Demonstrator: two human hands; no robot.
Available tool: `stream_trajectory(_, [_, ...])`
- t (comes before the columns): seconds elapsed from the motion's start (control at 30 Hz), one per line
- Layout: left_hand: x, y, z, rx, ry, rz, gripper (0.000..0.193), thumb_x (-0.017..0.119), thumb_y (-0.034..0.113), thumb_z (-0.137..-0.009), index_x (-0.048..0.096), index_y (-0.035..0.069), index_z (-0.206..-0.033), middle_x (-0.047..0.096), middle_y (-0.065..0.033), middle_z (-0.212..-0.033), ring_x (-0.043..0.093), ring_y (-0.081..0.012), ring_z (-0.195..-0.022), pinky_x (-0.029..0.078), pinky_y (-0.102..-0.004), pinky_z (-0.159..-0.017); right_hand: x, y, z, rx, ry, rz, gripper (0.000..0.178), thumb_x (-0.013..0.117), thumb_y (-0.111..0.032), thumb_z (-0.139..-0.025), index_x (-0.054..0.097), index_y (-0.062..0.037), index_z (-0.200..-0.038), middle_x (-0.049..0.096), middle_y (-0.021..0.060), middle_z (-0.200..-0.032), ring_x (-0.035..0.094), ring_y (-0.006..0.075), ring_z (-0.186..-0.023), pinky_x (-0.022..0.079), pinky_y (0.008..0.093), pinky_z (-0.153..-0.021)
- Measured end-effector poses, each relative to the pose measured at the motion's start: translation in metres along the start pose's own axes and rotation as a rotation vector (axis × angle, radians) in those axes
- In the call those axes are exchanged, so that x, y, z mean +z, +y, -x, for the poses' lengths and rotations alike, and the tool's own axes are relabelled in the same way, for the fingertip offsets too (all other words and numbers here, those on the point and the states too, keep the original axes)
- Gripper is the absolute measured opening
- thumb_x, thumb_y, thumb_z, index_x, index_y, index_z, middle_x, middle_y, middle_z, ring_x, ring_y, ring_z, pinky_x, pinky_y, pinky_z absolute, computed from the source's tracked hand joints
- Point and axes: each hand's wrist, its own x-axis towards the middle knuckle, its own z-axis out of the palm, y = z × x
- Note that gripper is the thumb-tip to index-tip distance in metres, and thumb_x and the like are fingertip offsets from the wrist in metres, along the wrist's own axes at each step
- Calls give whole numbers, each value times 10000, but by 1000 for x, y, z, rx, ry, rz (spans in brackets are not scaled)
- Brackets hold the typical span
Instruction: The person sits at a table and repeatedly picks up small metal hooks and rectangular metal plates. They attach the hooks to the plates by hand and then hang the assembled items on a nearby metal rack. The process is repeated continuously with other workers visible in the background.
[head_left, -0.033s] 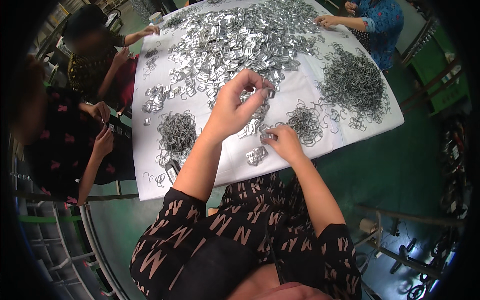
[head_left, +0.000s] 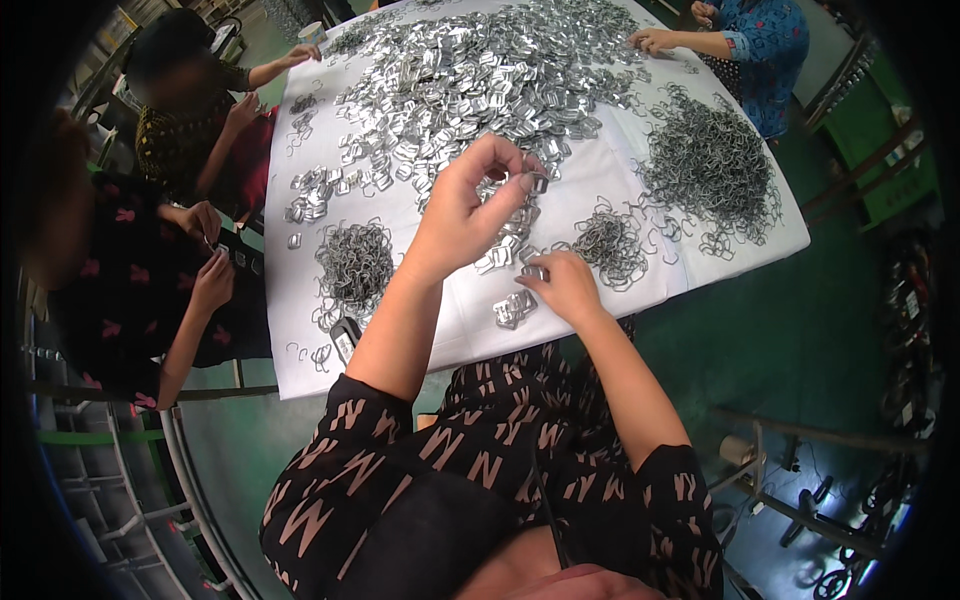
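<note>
My left hand is raised over the middle of the table, thumb and fingers pinching a small metal buckle. Lower and to the right, my right hand is closed at the table surface. Its fingertips press on a small metal piece too covered to name. Just left of that hand lies a small cluster of shiny metal buckles. A pile of bent wire hooks sits beyond its fingers. Another heap of wire hooks lies left of my left forearm.
A broad heap of shiny buckles covers the far middle of the white-covered table. A large wire-hook pile stands at the right. A black object lies by my left forearm. Co-workers' hands work at the left, another far right.
My left hand has shifted very slightly left; my right hand stays nearly in place. At the left, a co-worker's lower hand has moved a little to the right.
</note>
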Motion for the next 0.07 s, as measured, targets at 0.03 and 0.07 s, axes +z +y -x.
stream_trajectory(0.03, [-3,-1,0,14,5,-28,45,564,10,-907,522,25,-911,643,-101,-1007,593,-149,-996,464,-283,-820,8,-3,-1,1,17,41,383,762,-283,-751,690,-69,-1061,645,145,-849,622,338,-855,486,403,-787])
stream_trajectory(0.07, [-5,-1,2,18,1,-42,42,567,24,-912,525,24,-920,638,-100,-1022,593,-159,-1007,472,-290,-830,15,-3,-2,2,34,83,437,765,-284,-747,677,-88,-1127,647,144,-881,630,334,-869,488,397,-796])
